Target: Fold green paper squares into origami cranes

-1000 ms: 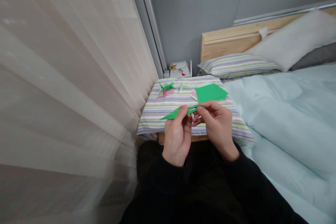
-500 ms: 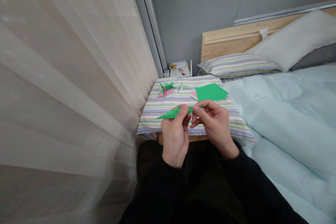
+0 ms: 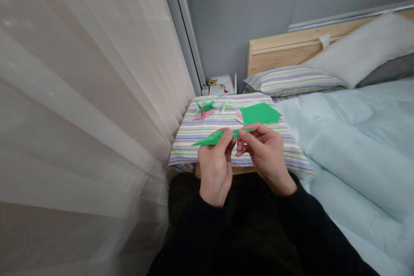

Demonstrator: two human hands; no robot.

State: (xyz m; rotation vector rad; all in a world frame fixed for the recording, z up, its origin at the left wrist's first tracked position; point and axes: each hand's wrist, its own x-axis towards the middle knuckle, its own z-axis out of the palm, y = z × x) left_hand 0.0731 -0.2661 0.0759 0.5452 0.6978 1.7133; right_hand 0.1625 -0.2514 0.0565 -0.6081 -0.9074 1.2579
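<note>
A long, narrow piece of folded green paper (image 3: 211, 139) is held level above the striped cloth (image 3: 184, 148), its pointed end toward the left. My left hand (image 3: 216, 164) pinches its middle between thumb and fingers. At the right end, my right hand (image 3: 263, 151) grips the paper with thumb and forefinger, the two hands almost touching. My fingers hide part of the folds. Beyond them lies a stack of flat green paper sheets (image 3: 260, 113), with a pink corner (image 3: 239, 116) showing at its left.
Folded green and pink paper cranes (image 3: 205, 108) and a pale green folded piece (image 3: 225, 107) sit at the cloth's far side. A curtain (image 3: 129, 95) hangs close on the left. The bed with its light blue quilt (image 3: 349, 138) borders the right.
Both hands keep their hold on the folded green paper. My right hand has shifted very slightly; everything else looks the same.
</note>
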